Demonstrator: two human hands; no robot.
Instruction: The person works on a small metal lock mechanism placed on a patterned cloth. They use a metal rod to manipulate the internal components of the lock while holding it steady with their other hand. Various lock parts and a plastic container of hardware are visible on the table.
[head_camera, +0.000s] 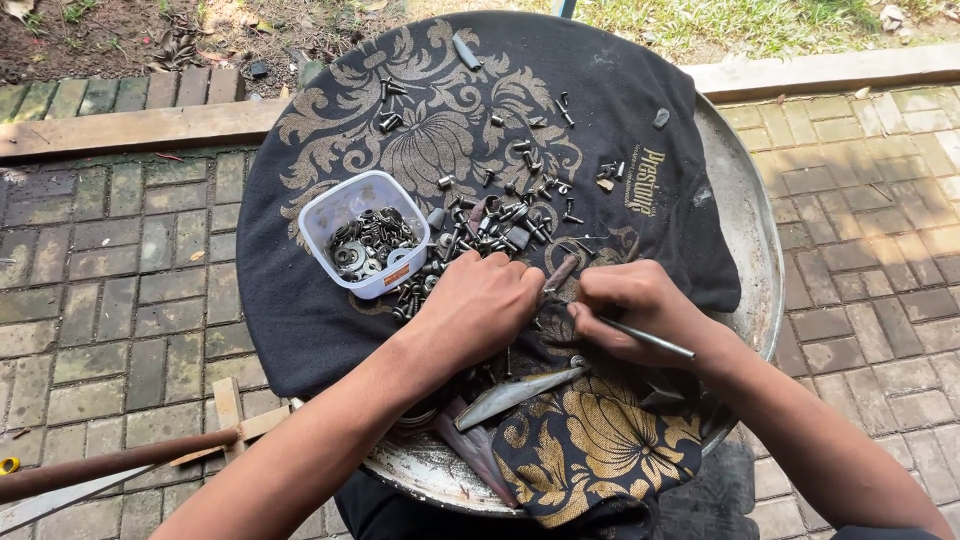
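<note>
My left hand (478, 304) rests fingers-down on a black cloth with gold floral print (300, 300), closed over something small I cannot make out, beside a scatter of bolts and nuts (500, 215). My right hand (630, 310) is shut on a thin grey metal rod (650, 340), whose end sticks out toward the right. The two hands nearly touch above a reddish-brown stick (560, 272). A long metal blade-shaped piece (510, 395) lies just below my hands.
The cloth covers a round metal tray (760, 250). A clear plastic tub (362, 232) with washers and nuts stands left of the bolts. Brick paving surrounds the tray; a wooden-handled tool (120, 462) lies at lower left. Wooden planks and grass border the back.
</note>
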